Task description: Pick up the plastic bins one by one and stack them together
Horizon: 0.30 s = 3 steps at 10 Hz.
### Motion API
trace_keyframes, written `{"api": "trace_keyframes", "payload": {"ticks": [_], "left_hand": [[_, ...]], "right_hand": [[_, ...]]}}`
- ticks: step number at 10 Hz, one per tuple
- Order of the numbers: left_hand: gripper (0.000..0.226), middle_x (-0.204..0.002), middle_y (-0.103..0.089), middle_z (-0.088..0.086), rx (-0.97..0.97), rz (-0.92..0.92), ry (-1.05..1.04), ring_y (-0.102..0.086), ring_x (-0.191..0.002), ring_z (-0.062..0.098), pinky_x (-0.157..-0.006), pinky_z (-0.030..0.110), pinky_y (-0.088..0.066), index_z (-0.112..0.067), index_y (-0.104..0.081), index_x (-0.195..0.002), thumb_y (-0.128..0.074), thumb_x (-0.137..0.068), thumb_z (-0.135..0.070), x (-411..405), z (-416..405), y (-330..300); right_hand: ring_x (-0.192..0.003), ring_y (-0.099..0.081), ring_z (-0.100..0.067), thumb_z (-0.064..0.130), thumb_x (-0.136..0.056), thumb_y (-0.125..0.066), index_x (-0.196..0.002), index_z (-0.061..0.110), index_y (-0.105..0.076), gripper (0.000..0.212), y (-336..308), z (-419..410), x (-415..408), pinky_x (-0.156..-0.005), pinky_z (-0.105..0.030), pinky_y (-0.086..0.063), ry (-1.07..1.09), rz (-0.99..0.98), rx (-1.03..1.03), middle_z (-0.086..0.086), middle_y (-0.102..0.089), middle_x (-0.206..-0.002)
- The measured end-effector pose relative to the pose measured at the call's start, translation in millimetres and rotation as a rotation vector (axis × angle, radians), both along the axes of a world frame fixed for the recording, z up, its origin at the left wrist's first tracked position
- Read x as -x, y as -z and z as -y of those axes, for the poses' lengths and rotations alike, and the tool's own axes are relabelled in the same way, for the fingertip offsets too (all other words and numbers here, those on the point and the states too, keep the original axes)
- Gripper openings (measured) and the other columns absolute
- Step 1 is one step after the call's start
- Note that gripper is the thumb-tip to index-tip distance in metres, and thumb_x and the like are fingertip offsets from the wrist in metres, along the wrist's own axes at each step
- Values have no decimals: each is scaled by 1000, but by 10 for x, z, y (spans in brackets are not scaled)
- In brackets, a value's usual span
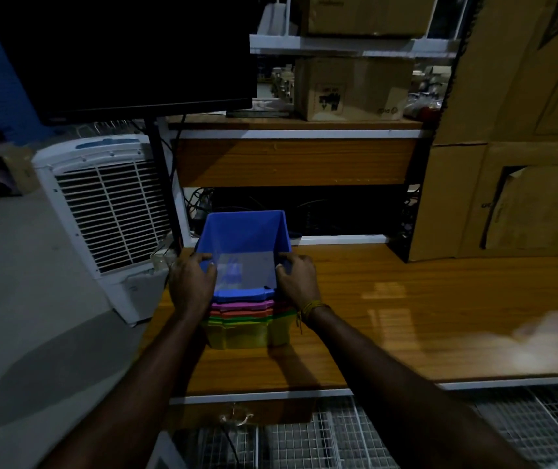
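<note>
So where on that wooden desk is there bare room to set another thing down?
The widest bare patch of the desk lies to the right of the stacked bins, running to the cardboard boxes. A narrower strip lies between the stack and the near edge. It is crowded at the left end, where both hands grip the blue bin.

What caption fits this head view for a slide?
Both hands, left hand and right hand, grip a blue bin atop nested colored bins.
</note>
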<state>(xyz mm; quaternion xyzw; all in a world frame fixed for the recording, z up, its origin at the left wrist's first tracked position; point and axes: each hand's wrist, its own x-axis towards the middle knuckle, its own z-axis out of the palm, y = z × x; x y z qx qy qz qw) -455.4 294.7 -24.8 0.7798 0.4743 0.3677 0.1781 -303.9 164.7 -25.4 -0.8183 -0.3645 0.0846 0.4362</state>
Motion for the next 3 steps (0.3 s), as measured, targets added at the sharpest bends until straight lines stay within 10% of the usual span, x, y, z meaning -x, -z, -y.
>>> {"api": "trace_keyframes", "payload": {"ticks": [3], "left_hand": [[48, -130, -57, 19, 29, -424, -110, -49, -122, 40, -102, 51, -34, -23, -56, -131, -56, -87, -43, -202, 9, 45]], "right_hand": [[-128, -51, -31, 33, -104, -38, -144, 16, -44, 43, 177, 227, -264, -102, -42, -47, -40, -32, -22, -15, -52, -142]]}}
